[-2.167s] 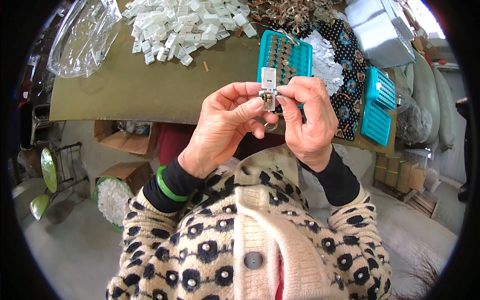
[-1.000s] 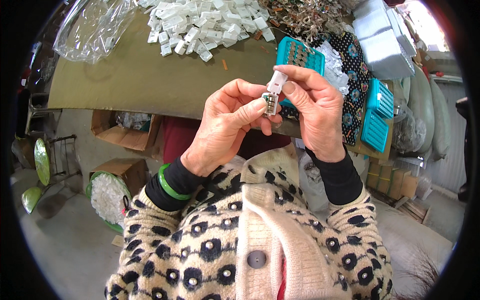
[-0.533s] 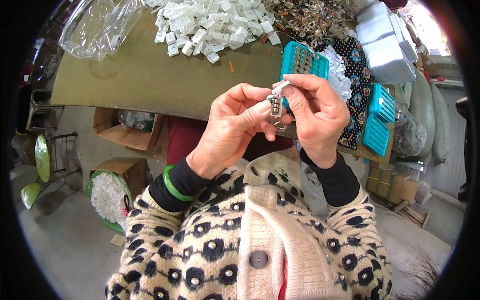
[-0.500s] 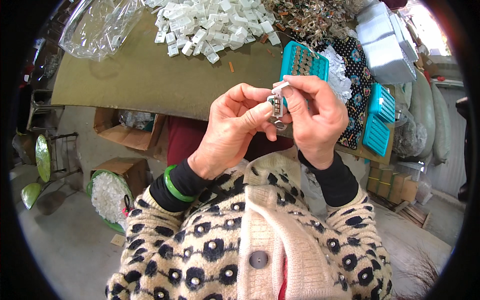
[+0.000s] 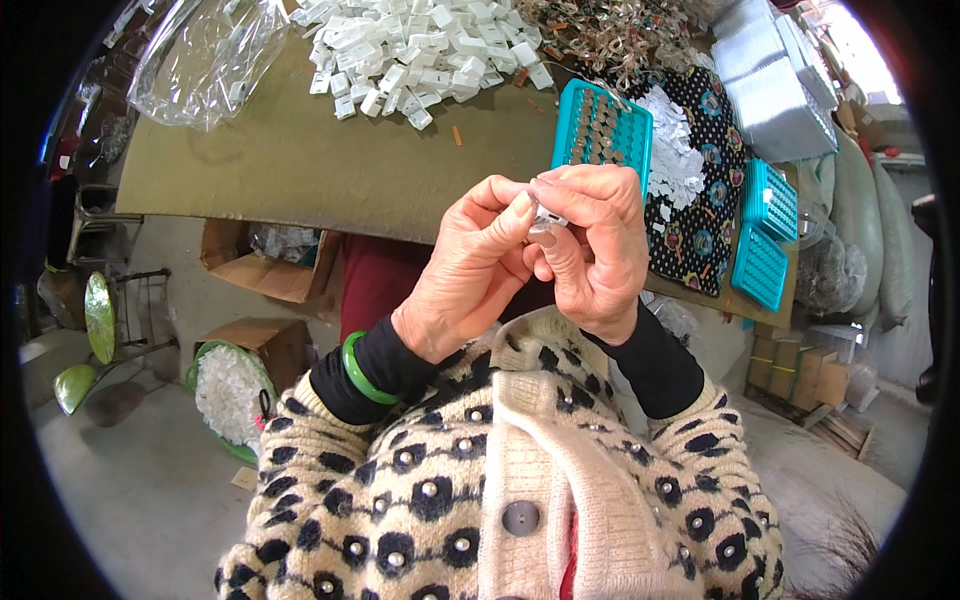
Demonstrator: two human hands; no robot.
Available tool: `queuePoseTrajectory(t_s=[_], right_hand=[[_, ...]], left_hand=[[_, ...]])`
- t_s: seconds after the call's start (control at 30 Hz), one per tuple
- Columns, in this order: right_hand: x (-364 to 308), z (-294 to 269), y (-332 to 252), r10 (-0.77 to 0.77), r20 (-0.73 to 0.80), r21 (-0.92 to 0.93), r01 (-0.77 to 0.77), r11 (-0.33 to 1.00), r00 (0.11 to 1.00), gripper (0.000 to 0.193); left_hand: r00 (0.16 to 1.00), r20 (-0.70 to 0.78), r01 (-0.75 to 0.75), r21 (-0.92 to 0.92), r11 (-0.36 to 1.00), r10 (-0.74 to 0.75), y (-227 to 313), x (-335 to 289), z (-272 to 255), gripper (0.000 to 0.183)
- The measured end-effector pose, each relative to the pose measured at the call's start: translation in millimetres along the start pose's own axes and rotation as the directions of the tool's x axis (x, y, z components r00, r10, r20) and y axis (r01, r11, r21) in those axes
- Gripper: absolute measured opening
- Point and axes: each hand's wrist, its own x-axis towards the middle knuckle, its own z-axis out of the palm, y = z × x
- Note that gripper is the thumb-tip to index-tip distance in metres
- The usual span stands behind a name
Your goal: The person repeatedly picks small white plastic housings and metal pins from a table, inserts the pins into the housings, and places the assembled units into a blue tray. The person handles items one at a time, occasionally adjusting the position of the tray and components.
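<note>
Above the table's front edge, both hands are brought together on a small white plastic battery case (image 5: 547,215), mostly hidden by the fingers. My left hand (image 5: 465,265) pinches it between thumb and fingers from the left side. From the right, my right hand (image 5: 600,250) closes on it, index finger on top and thumb lower down. Whether its lid is fully closed cannot be seen. Just beyond the hands lies a teal tray (image 5: 636,140) of small pits, with rows of silver button cells (image 5: 602,128) on its left part.
White plastic cases (image 5: 420,55) are heaped at the table's back, beside tangled clear-and-copper wire pieces (image 5: 625,35). White scraps (image 5: 668,150) lie on dotted cloth (image 5: 715,225). Two teal trays (image 5: 762,265) and stacked white sheets (image 5: 775,100) stand right; a clear bag (image 5: 205,65) lies left.
The battery case was open with its lid raised and its inside showing; now the fingers cover it. My right hand has moved left and closed in on it.
</note>
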Motion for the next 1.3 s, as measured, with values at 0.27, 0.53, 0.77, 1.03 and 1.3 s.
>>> queuePoseTrajectory(t_s=[0.27, 0.53, 0.77, 1.03, 1.3], right_hand=[[-7.8, 4.2, 1.1, -0.073, -0.049, -0.173, 0.063, 0.983, 0.996, 0.02], [-33.5, -47.6, -9.6, 0.125, 0.123, -0.103, -0.112, 0.988, 0.985, 0.038], [-62.4, -105.0, 35.1, 0.299, -0.017, -0.609, -0.247, 0.754, 0.954, 0.015], [-64.6, -107.5, 48.2, 0.302, 0.077, -0.644, -0.184, 0.742, 0.95, 0.014], [-35.2, -75.5, -3.0, 0.515, -0.009, 0.001, -0.515, 0.857, 0.857, 0.01]], left_hand=[[0.999, -0.04, 0.028, -0.021, 0.999, -0.029, -12.2, -1.0, -2.0, 0.018], [1.0, -0.024, -0.014, 0.162, 0.987, 0.018, 2.7, 0.8, -1.4, 0.014], [0.999, 0.036, -0.032, 0.226, 0.974, 0.024, -4.0, 4.7, 1.1, 0.015], [0.999, -0.024, 0.034, 0.176, 0.984, -0.031, -6.8, 5.7, -7.0, 0.015], [0.99, -0.112, 0.103, 0.198, 0.975, -0.082, -5.9, 3.3, -12.9, 0.011]])
